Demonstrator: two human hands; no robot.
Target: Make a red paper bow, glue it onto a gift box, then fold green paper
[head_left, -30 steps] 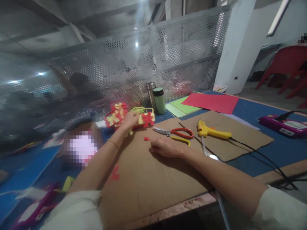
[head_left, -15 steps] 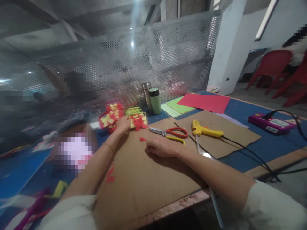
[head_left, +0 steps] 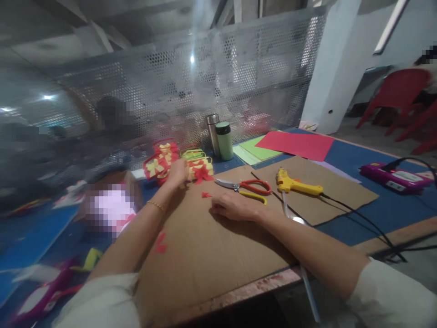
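My left hand (head_left: 178,173) reaches to the far side of the cardboard sheet (head_left: 205,259), its fingers curled at the left side of a small yellow paper basket (head_left: 206,163) with a red bow (head_left: 200,173). The fingertips are partly hidden there. Just behind stand red paper baskets with yellow bows (head_left: 160,166) and a green one (head_left: 191,153). My right hand (head_left: 232,206) rests on the cardboard, its fingers closed and nothing showing in them. A red paper scrap (head_left: 206,195) lies beside it, and red-and-yellow-handled scissors (head_left: 244,187) lie just beyond.
A yellow glue gun (head_left: 297,186) lies on a second cardboard piece, its cord running right. Two flasks (head_left: 224,142) stand behind, near coloured paper sheets (head_left: 295,146). A purple power strip (head_left: 396,177) sits at right. At left is a box (head_left: 134,187); more red scraps (head_left: 160,243) lie nearby.
The view has shifted slightly, moving everything a little to the right. My left hand stays beside the yellow basket, and my right hand rests in the same place.
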